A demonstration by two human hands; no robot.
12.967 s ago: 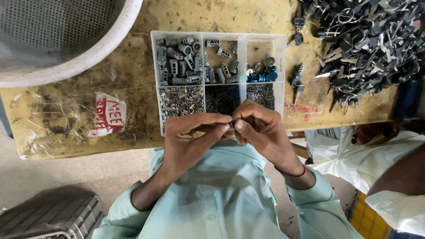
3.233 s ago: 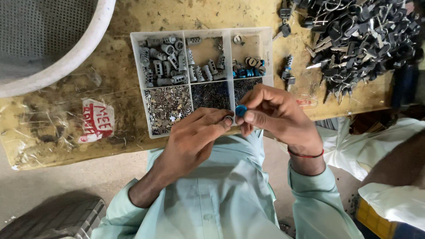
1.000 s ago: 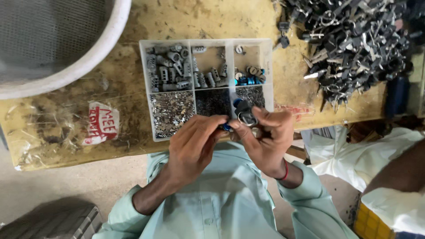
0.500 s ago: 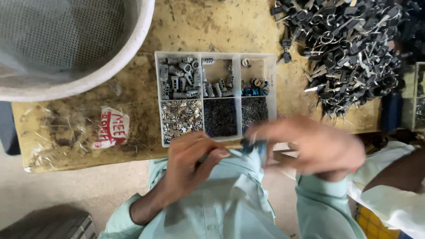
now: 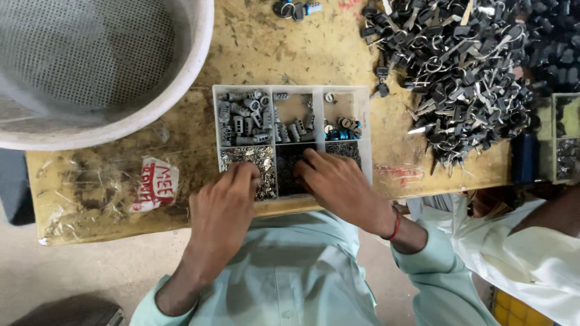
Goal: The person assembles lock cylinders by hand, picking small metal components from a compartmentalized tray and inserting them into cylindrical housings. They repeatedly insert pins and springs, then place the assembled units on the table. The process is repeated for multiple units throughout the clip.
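Resting apart with fingers down, both hands [image 5: 284,193] touch the white compartmented tray [image 5: 364,121] of small metal parts.

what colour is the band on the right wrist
Red band on the right hand's wrist, clearest in the head view.

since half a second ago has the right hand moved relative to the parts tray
Yes. The right hand went from below the tray's near edge up onto its lower middle compartment.

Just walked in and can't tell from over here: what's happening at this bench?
A person in a pale green shirt has both hands in a white compartment tray of small metal parts. The left hand rests its fingers on the near-left compartment of silvery bits; the right hand reaches into the dark middle one. A heap of dark keys lies to the right, a white perforated basin to the left.
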